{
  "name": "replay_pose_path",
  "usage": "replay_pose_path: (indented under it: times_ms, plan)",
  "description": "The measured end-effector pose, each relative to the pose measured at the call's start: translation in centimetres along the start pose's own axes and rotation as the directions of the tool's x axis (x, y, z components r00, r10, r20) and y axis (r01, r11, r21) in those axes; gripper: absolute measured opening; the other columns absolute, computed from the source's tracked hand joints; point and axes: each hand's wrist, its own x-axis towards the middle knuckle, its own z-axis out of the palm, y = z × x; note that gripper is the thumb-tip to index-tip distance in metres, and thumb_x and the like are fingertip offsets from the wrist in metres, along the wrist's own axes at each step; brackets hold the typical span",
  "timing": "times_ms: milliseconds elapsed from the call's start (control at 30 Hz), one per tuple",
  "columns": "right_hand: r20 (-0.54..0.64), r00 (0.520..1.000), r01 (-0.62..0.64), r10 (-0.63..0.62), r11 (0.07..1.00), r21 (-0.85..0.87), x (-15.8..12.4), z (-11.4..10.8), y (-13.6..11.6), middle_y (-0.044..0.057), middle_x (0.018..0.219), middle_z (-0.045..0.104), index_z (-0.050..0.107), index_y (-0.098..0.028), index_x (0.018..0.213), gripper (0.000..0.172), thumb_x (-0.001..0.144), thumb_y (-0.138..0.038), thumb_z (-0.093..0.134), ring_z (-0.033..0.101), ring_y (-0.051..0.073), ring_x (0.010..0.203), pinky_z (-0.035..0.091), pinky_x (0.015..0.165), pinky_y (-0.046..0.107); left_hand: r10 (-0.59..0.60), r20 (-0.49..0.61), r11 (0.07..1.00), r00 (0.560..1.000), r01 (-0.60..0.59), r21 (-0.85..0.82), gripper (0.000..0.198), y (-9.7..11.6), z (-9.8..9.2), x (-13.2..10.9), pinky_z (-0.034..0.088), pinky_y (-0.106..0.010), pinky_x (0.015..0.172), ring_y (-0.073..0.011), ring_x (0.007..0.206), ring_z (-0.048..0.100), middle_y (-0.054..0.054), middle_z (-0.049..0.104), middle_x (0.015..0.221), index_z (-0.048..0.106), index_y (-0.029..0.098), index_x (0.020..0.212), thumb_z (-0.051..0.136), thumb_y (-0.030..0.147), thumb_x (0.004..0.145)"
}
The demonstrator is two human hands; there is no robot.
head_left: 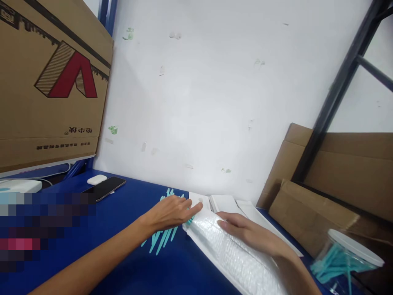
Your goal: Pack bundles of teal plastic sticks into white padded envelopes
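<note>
Bag (233, 250): white, bubble-lined, lying at a slant on the blue table (130, 200), from the lower edge right of centre up toward mid-frame. Upper end sits between the two hands.

Right hand (244, 230): comes in from the lower right, gripping the bag's right edge near its upper end, thumb and fingers pinched on the film.

Left hand (173, 211): comes in from the lower left, fingers bent, fingertips at the upper left corner of the bag. Bit of teal shows just under them; can't tell whether it's held.

Jar (340, 264): lower right corner, clear, white lid, teal sticks inside. Well apart from the bag.

Sticks (162, 242): loose teal ones spread on the table below and behind the left hand, lower centre, left of the bag.

Packs (225, 202): flat, white, just beyond the bag, right of centre. Contents can't be read.

Phone (107, 187): dark, face up, left of frame centre, small white case (96, 179) just beside it. Pixelated patch at the left edge, can't tell what's under it.

Cardboard (307, 217) at right, around a dark post (330, 96). Large box (70, 119) with a red-and-striped logo, upper left.

Wall (199, 94): white, scuffed, green marks, behind everything.
</note>
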Motion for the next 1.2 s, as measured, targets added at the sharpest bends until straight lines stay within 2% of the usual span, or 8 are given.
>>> replay_pose_path:
  times_ms: [167, 300, 367, 533, 667, 833, 1067, 1200]
  plan:
    - [-0.096, 0.985, -0.137, 0.144, 0.987, 0.080, 0.3, 1.2, 1.9, 0.004, 0.126, 0.062, 0.062, -0.029, 0.126, 0.047, 0.088, -0.056, 0.053, 0.053, 0.030, 0.117, 0.040, 0.101, 0.041, 0.016, -0.040, 0.999, 0.999, -0.018, -0.035, 0.044, -0.1, -0.3, 0.3, 0.043, -0.026, 0.051, -0.0142, 0.058, 0.053, -0.002, 0.058, 0.077, 0.043, 0.015, 0.125, 0.036, -0.003, 0.086]
    - [-0.114, 0.979, -0.138, 0.168, 0.963, 0.233, 0.6, 2.5, 2.8, 0.004, 0.132, 0.058, 0.061, -0.031, 0.127, 0.048, 0.087, -0.056, 0.055, 0.055, 0.029, 0.117, 0.042, 0.098, 0.040, -0.152, -0.018, 0.988, 0.988, 0.152, -0.021, 0.016, -0.6, -1.1, 0.8, 0.048, -0.042, 0.079, -0.0235, 0.085, 0.057, -0.011, 0.059, 0.088, 0.056, 0.014, 0.100, 0.042, 0.018, 0.094]
    - [-0.111, 0.985, -0.099, 0.135, 0.953, 0.286, 1.2, 3.4, 2.6, 0.004, 0.131, 0.059, 0.061, -0.031, 0.127, 0.048, 0.087, -0.056, 0.055, 0.054, 0.029, 0.119, 0.042, 0.098, 0.040, -0.273, -0.004, 0.962, 0.962, 0.273, -0.015, 0.023, -1.0, -1.3, 0.9, 0.044, -0.048, 0.086, -0.0284, 0.093, 0.056, -0.015, 0.059, 0.093, 0.058, 0.014, 0.093, 0.043, 0.031, 0.095]
    - [-0.127, 0.991, 0.017, 0.038, 0.914, 0.406, 2.9, 5.0, 2.1, 0.006, 0.131, 0.059, 0.059, -0.027, 0.129, 0.053, 0.088, -0.060, 0.050, 0.055, 0.027, 0.118, 0.040, 0.102, 0.040, -0.449, 0.132, 0.849, 0.884, 0.468, -0.247, 0.020, -2.2, -0.8, 0.2, 0.047, -0.032, 0.066, -0.0207, 0.078, 0.058, -0.010, 0.057, 0.090, 0.056, 0.015, 0.103, 0.041, 0.025, 0.096]
    - [-0.163, 0.985, 0.022, 0.059, 0.889, 0.458, 3.5, 5.5, 2.3, 0.006, 0.134, 0.056, 0.057, -0.027, 0.131, 0.053, 0.088, -0.058, 0.052, 0.052, 0.027, 0.122, 0.039, 0.104, 0.040, -0.379, 0.144, 0.780, 0.914, 0.400, -0.482, 0.041, -3.2, -1.1, -0.5, 0.049, -0.025, 0.066, -0.0149, 0.080, 0.062, -0.008, 0.057, 0.109, 0.048, 0.022, 0.125, 0.043, 0.006, 0.087]
    - [-0.214, 0.977, 0.087, 0.023, 0.867, 0.491, 3.7, 5.8, 2.1, 0.005, 0.130, 0.060, 0.059, -0.027, 0.128, 0.049, 0.089, -0.055, 0.052, 0.051, 0.026, 0.123, 0.036, 0.106, 0.040, -0.396, 0.080, 0.748, 0.915, 0.372, -0.550, 0.064, -3.6, -1.9, -0.5, 0.053, -0.026, 0.069, -0.0136, 0.085, 0.064, -0.011, 0.046, 0.136, 0.040, 0.029, 0.137, 0.045, 0.001, 0.080]
    - [-0.298, 0.954, 0.170, 0.003, 0.816, 0.552, 3.5, 5.6, 1.6, 0.005, 0.121, 0.065, 0.056, -0.028, 0.131, 0.051, 0.089, -0.057, 0.052, 0.059, 0.028, 0.112, 0.044, 0.097, 0.041, -0.717, -0.024, 0.596, 0.696, 0.595, -0.539, 0.074, -3.1, -0.8, -0.1, 0.055, -0.028, 0.068, -0.0159, 0.093, 0.064, -0.013, 0.039, 0.141, 0.019, 0.032, 0.148, 0.036, 0.001, 0.084]
    - [-0.402, 0.915, 0.229, 0.027, 0.787, 0.573, 3.5, 5.4, 1.1, 0.005, 0.124, 0.063, 0.050, -0.031, 0.136, 0.055, 0.088, -0.057, 0.054, 0.054, 0.028, 0.118, 0.043, 0.098, 0.041, -0.747, 0.010, 0.526, 0.665, 0.600, -0.603, 0.052, -2.3, -1.0, 0.1, 0.055, -0.033, 0.077, -0.0195, 0.101, 0.063, -0.011, 0.047, 0.131, 0.029, 0.024, 0.143, 0.034, 0.012, 0.092]
